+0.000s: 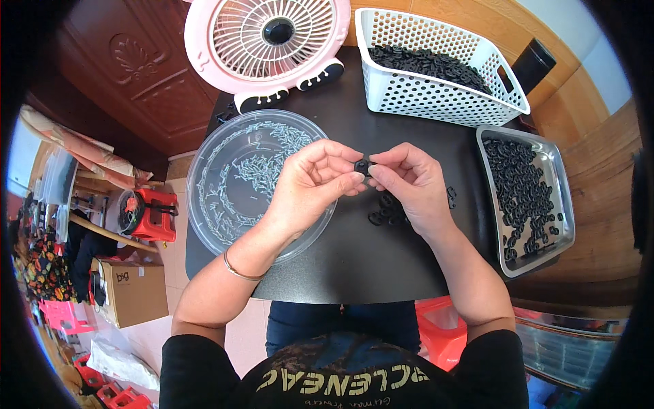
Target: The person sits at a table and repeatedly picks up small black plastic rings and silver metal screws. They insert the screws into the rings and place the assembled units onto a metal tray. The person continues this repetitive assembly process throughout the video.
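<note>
Both hands meet over the middle of the dark table. My left hand pinches a small black plastic part between thumb and fingertips. From the other side, my right hand closes its thumb and forefinger on that same part. Whether a screw sits in it is hidden by the fingers. Below the right hand lies a loose pile of black parts, partly covered by that hand. Beneath my left forearm stands a round clear tub with many small silvery screws in it.
A white perforated basket of black pieces stands at the back right. To the right, a metal tray holds black rings. A pink fan stands behind the tub. The dark table ends in front of my body.
</note>
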Available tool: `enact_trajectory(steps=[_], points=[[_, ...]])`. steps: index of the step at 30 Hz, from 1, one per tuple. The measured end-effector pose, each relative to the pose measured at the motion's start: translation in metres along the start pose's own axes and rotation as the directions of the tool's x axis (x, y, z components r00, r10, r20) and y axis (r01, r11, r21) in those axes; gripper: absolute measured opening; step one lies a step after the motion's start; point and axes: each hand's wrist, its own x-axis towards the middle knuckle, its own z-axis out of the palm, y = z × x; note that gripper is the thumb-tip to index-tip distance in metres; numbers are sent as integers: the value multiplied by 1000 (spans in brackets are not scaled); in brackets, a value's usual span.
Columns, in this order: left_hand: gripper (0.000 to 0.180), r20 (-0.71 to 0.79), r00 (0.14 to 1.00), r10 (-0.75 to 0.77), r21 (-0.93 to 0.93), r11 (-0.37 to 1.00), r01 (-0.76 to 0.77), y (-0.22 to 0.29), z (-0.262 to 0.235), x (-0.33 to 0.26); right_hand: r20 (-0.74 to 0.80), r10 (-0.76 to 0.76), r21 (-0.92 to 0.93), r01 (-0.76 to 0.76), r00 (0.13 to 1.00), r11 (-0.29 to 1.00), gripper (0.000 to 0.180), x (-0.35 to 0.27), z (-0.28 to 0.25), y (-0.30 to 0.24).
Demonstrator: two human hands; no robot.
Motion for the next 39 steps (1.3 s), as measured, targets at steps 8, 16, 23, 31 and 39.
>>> enact_trajectory(steps=[8,16,23,31,39], points=[[16,14,1000,-14,-12,1000,15,0,-1,0,16,-22,4,22,1000,1000,11,0,-2,4],[17,22,999,-35,10,999,35,2,-2,-1,1,-6,-27,6,1000,1000,11,0,0,1],[17,30,998,-52,-17,999,52,2,-1,0,7,8,39,-8,1000,999,11,0,1,3],[17,38,986,-163,-165,972,168,3,-6,1,88,-86,-167,100,992,981,30,2,2,-3],[25,126,967,-223,-224,943,247,4,-9,1,222,-74,-423,164,972,891,29,3,-5,-6]])
